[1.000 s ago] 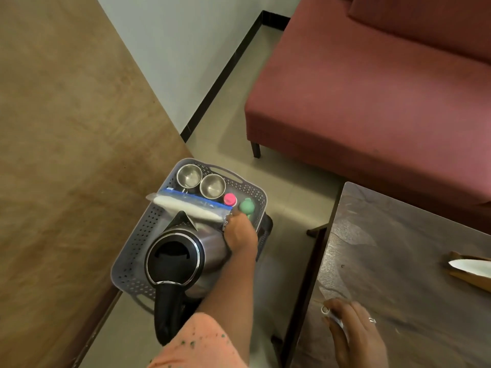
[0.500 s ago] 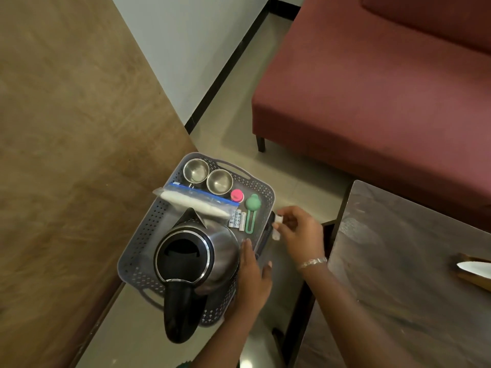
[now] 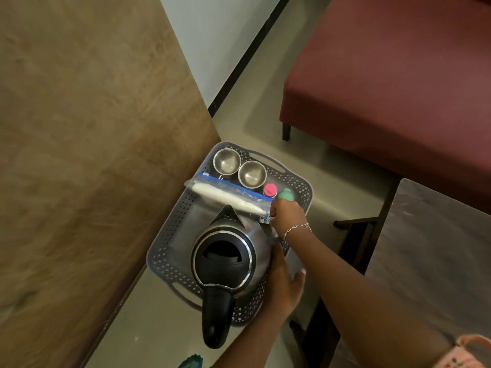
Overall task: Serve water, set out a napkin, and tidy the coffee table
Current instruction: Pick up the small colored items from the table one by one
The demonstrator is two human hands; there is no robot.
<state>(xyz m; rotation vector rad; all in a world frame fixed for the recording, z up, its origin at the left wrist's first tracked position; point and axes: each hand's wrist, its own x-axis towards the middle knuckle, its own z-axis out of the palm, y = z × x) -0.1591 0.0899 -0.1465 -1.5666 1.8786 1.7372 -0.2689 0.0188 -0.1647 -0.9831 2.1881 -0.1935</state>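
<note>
Head view looks down at a big red sofa (image 3: 398, 88) and the dark coffee table (image 3: 438, 248) on the right. Between them, a grey basket (image 3: 166, 251) sits on the floor.

The kettle (image 3: 225, 258) is the biggest thing in the basket. It is shiny metal, so its round side is slippery and may be hot. With water inside it is probably heavy. The black handle (image 3: 216, 314) sticks out toward the person, and that looks like the best place to grab it.

Behind the kettle lies a zip bag (image 3: 225, 196) with something white and soft inside, maybe napkins. It looks light and floppy, so a pinch at one end should lift it.

Two small steel cups (image 3: 226, 162) stand upright at the far end. They look hard, light and smooth, easy to hold around the side.

The left hand (image 3: 284, 285) rests flat on the kettle's side with its fingers straight, holding nothing. The right hand (image 3: 287, 215) reaches down by the bag's end and a little pill strip (image 3: 265, 219). Its fingers are tucked under, so I cannot tell if it holds anything.
</note>
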